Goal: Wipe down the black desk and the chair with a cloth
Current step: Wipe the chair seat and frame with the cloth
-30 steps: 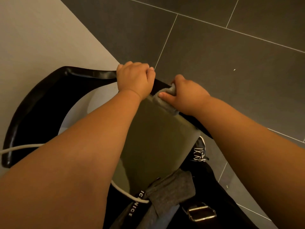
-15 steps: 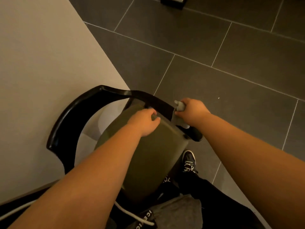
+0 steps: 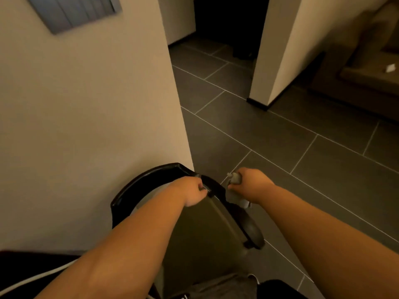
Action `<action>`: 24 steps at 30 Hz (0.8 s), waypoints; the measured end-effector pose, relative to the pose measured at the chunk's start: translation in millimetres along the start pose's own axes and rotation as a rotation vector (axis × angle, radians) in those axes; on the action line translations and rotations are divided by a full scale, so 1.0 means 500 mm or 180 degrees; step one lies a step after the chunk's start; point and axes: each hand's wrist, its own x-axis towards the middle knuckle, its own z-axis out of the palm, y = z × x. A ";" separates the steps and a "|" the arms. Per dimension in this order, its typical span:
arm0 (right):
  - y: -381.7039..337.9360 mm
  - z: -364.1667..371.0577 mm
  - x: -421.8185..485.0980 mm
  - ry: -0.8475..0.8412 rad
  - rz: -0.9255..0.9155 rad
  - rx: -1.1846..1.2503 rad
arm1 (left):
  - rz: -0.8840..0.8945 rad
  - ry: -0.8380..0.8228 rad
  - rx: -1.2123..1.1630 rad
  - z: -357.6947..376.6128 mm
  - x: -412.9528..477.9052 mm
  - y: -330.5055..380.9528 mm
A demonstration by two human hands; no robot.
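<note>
- The pale wall (image 3: 86,126) stands right behind the chair (image 3: 138,186).
- Your left hand (image 3: 192,190) curls its fingers round the chair's black back rim.
- Your right hand (image 3: 252,184), just outside that rim, clenches the grey cloth (image 3: 235,178), which is bunched beside the chair.

The black curved-back chair (image 3: 138,188) stands just beside the beige wall (image 3: 86,115) on its left, with grey tiled floor (image 3: 302,169) right and beyond.

Wall (image 3: 86,126) close on chair's (image 3: 138,188) left. Floor (image 3: 302,169) open on its right. Pillar (image 3: 276,50) well beyond.
</note>
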 end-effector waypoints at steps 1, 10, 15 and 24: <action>-0.008 -0.016 -0.004 0.0034 -0.0064 0.0004 | 0.0005 0.0050 -0.0018 -0.008 -0.013 0.008; -0.022 -0.091 0.006 -0.0300 -0.0903 -0.0017 | -0.0581 0.0532 -0.0373 -0.013 -0.112 0.075; 0.008 -0.100 -0.015 -0.0518 -0.1454 -0.0132 | -0.1001 0.0632 -0.0646 0.052 -0.161 0.134; -0.026 -0.042 -0.101 -0.0884 -0.2365 -0.0594 | -0.1684 0.1006 -0.0999 0.160 -0.355 0.179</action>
